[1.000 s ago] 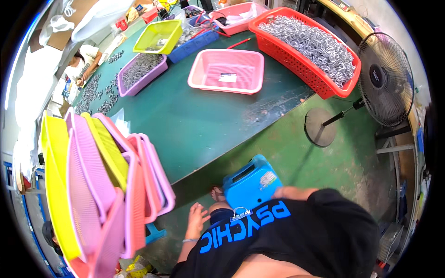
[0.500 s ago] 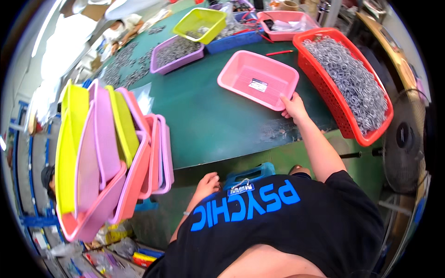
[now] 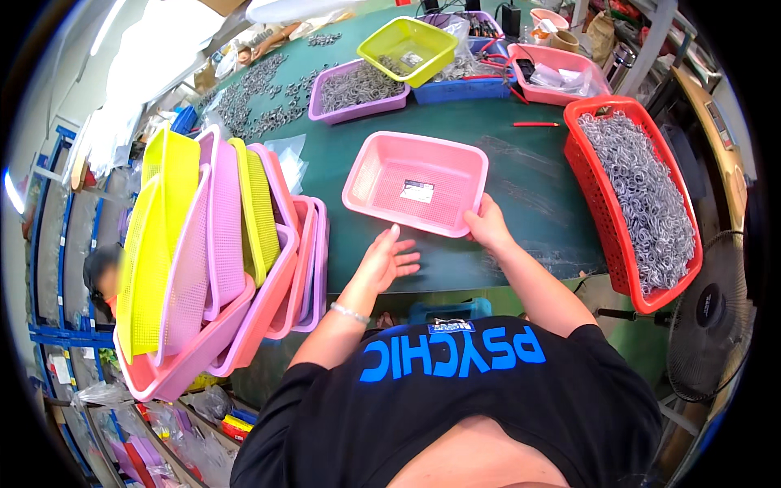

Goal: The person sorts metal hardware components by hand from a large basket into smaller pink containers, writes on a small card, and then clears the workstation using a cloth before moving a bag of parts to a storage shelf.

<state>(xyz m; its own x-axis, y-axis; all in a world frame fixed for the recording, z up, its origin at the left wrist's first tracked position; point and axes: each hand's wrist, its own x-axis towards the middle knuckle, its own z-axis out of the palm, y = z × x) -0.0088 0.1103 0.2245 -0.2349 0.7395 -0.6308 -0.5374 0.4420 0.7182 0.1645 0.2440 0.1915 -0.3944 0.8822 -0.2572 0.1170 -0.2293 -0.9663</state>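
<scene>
A pink plastic basket [image 3: 378, 195] with a white label on its floor is in front of me at the green table, with nothing else in it. My right hand [image 3: 488, 225] grips its near right corner, thumb over the rim. Just off the near edge of the basket, my left hand [image 3: 388, 262] is open, fingers spread, holding nothing. On the right stands a red basket [image 3: 598, 207] heaped with grey metal rings [image 3: 639, 203]. A leaning stack of yellow, purple and pink baskets [image 3: 224, 211] rises at the left.
Along the back are a purple basket [image 3: 358, 112] of small metal parts, a yellow basket [image 3: 382, 41], a blue bin [image 3: 460, 91] and a pink tray [image 3: 561, 98] with plastic bags. A red pen [image 3: 535, 124] lies on the table [image 3: 521, 171]. A fan [image 3: 712, 305] stands at right.
The pink basket has come left and nearer to me in my right hand. My left hand has risen from beside my body to the basket's near edge. The whole view has shifted.
</scene>
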